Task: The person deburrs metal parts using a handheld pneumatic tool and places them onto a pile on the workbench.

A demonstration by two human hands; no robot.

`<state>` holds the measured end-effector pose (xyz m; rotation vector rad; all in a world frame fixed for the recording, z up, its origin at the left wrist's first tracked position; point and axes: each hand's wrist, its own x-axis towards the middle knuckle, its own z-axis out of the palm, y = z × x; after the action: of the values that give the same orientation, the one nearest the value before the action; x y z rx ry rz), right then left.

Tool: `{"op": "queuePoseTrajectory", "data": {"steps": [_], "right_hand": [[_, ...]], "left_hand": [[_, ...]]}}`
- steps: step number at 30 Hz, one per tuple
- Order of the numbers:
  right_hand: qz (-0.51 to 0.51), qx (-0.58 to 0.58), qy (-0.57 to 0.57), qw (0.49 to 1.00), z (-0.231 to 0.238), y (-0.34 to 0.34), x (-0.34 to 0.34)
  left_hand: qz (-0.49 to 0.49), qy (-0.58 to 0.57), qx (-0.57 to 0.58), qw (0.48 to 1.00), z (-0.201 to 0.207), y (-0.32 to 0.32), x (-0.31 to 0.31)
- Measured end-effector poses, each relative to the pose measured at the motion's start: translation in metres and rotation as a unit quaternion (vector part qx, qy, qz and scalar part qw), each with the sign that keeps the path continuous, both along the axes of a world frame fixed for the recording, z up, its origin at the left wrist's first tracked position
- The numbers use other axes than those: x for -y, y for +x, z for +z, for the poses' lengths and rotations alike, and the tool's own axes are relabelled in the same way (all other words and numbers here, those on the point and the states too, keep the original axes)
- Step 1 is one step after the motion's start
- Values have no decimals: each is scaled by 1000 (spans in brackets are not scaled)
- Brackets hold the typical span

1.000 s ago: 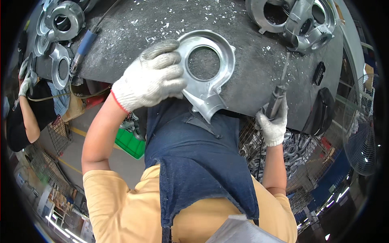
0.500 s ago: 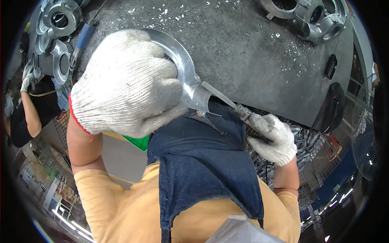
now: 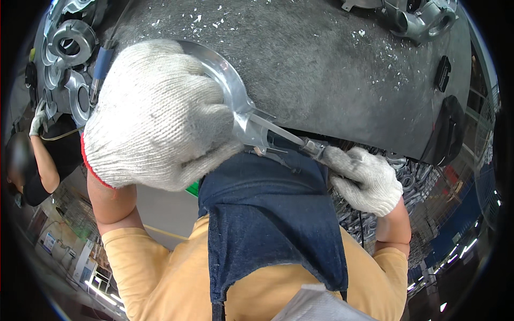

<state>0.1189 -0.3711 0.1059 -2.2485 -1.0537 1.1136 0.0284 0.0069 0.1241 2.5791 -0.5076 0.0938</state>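
Note:
My left hand point(image 3: 160, 117), in a white knitted glove with a red cuff, is closed around a shiny cast metal part point(image 3: 227, 75) with a curved, ring-like rim. Its fingers hide much of the part, which is held over the table's near edge. My right hand point(image 3: 367, 179), gloved too, grips a file tool point(image 3: 281, 130) with a narrow flat blade set in a metal chuck. The blade lies across the short flared end of the part. A thin curled strip point(image 3: 276, 156) hangs below that end, in front of my dark blue apron point(image 3: 267, 214).
Similar metal castings point(image 3: 72, 43) are heaped at the left, beside a blue-gripped tool point(image 3: 103, 63). More castings point(image 3: 428, 24) lie at the far right. White chips are scattered over the dark table point(image 3: 321, 69). A wire bin of parts point(image 3: 412, 184) stands below right; a co-worker's gloved hand point(image 3: 39, 120) shows far left.
The file blade reaches further across the part's flared end, which tilts slightly differently. My right hand sits a little further right in the picture, and the whole view has turned slightly.

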Motion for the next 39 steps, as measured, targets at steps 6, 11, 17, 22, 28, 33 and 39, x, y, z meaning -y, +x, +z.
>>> {"op": "queuePoseTrajectory", "data": {"steps": [6,11,17,22,28,33,39], "right_hand": [[38,-87,-39,995,-2,10,-1],[-4,-176,37,984,-14,16,7],[-4,-220,30,975,-18,19,8],[-106,-228,108,962,-52,10,34],[-274,-125,153,941,-82,-4,38],[-343,-52,239,907,-112,7,28],[-447,-208,246,834,-98,13,14]], "left_hand": [[-71,26,-42,996,7,7,5],[-84,43,-53,994,7,11,9],[-80,77,-56,992,14,5,7],[90,10,-156,984,3,-81,-28],[518,-185,-179,816,-43,-310,-13],[577,85,-229,780,-103,-355,-15],[490,-84,89,863,-90,-114,-7]]}}
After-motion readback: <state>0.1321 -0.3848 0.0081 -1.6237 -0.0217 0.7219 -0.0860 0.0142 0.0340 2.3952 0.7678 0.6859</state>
